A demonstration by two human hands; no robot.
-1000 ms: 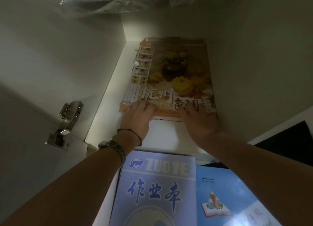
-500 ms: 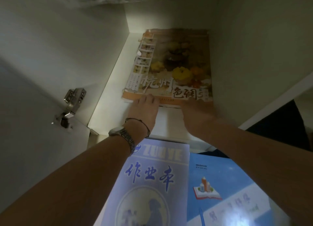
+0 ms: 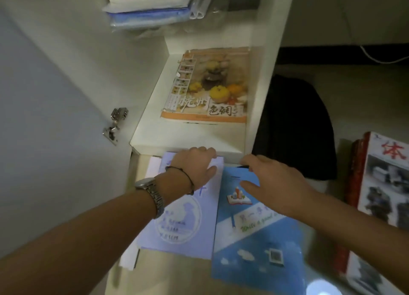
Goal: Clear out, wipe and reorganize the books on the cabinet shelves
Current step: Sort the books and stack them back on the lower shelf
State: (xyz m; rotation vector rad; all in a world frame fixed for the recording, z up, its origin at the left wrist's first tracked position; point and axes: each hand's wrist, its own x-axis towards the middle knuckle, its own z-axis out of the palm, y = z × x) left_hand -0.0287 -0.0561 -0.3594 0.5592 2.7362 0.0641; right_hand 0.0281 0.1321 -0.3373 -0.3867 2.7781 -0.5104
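Observation:
A large book with a yellow flower cover [image 3: 210,89] lies flat on the white cabinet shelf [image 3: 188,140], pushed to the back right. Below the shelf edge, a pale lilac exercise book [image 3: 183,224] and a blue notebook [image 3: 254,239] lie side by side on the floor. My left hand [image 3: 194,166], with a watch and a cord on the wrist, rests on the top of the lilac book, fingers curled over its upper edge. My right hand [image 3: 274,184] hovers with fingers spread over the top of the blue notebook.
An upper shelf holds stacked books and plastic folders [image 3: 150,5]. The open cabinet door with its metal hinge [image 3: 115,124] stands at left. A dark cloth [image 3: 296,126] lies right of the cabinet. A stack of red-edged books [image 3: 382,195] sits at far right.
Both hands have let go of the flower book and drawn back out of the shelf, down onto the two notebooks on the floor. The view has pulled back.

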